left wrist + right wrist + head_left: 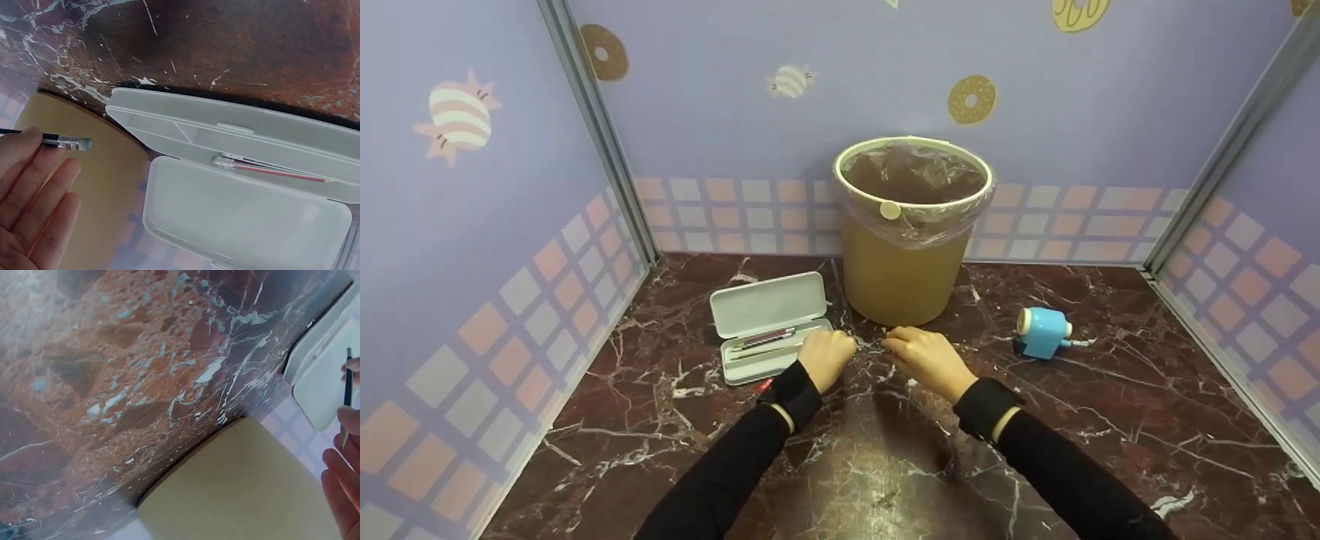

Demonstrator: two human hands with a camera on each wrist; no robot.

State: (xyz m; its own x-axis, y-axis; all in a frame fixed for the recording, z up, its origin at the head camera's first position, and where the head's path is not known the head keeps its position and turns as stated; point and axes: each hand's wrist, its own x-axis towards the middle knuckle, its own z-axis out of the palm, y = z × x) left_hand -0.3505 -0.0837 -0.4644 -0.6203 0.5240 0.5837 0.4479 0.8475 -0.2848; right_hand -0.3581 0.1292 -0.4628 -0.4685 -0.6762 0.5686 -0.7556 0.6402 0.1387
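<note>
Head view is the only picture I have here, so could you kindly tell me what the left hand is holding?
Observer: In the left wrist view, the left hand pinches what looks like a dark pencil.
Operator: Thank you; may I ask whether the right hand is on it too?
Observer: Yes, in the right wrist view it also has its fingers around that pencil.
Operator: And what lies at the end of the open pencil case nearer the bin, behind the left hand?
Observer: The left wrist view shows a slanted divider there.
</note>
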